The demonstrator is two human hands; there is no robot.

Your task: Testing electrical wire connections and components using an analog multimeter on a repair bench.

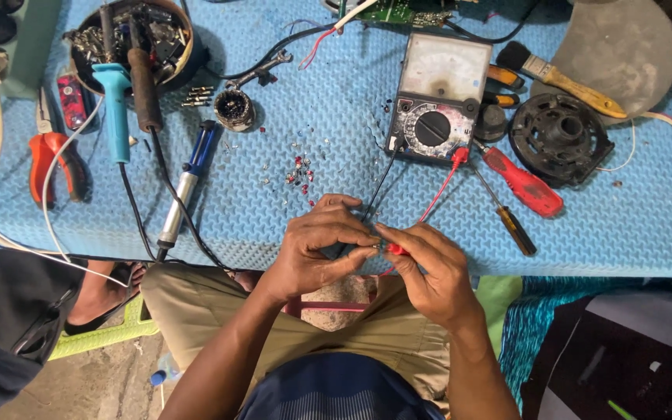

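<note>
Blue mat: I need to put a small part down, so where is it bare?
Bare: the blue mat right of the red screwdriver, and between desoldering pump and analog multimeter, save scattered bits. Crowded: far edge.

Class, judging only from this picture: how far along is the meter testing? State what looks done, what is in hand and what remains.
Done: black and red leads run from the analog multimeter. In hand: the left hand and right hand press the red probe to a tiny part, too small to identify. Left: small loose components lie scattered on the blue mat.
</note>
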